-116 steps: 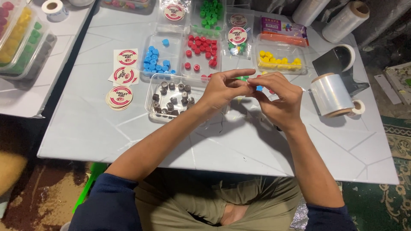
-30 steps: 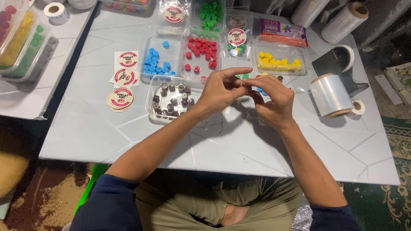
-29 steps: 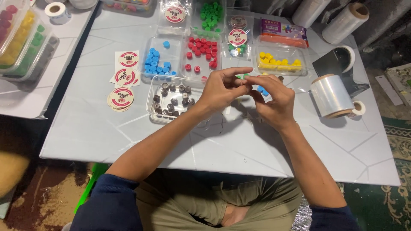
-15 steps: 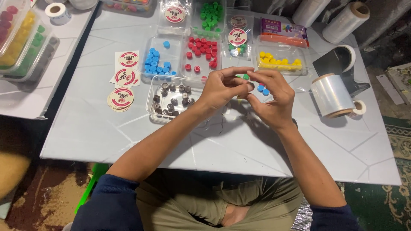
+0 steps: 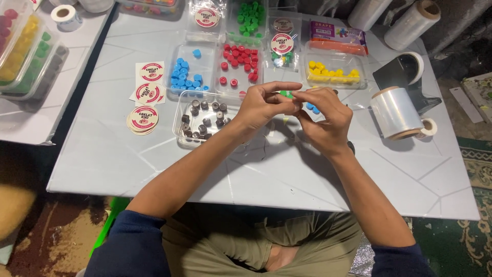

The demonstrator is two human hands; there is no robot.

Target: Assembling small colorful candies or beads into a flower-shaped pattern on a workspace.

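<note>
A small green piece [image 5: 283,94] sits pinched between the fingertips of both hands, raised above the white table [image 5: 287,169]. The left hand [image 5: 264,105] and right hand [image 5: 325,120] are closed on it, fingertips meeting. Blue pieces [image 5: 311,107] show behind the right fingers (partly hidden). A clear tray of dark pieces [image 5: 202,119] lies just beside the left hand; a roll of clear film [image 5: 395,113] stands to the right.

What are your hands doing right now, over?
Both hands up over the table. Left hand and right hand pinch small green and blue pieces between them. Tray of dark pieces just left.
</note>
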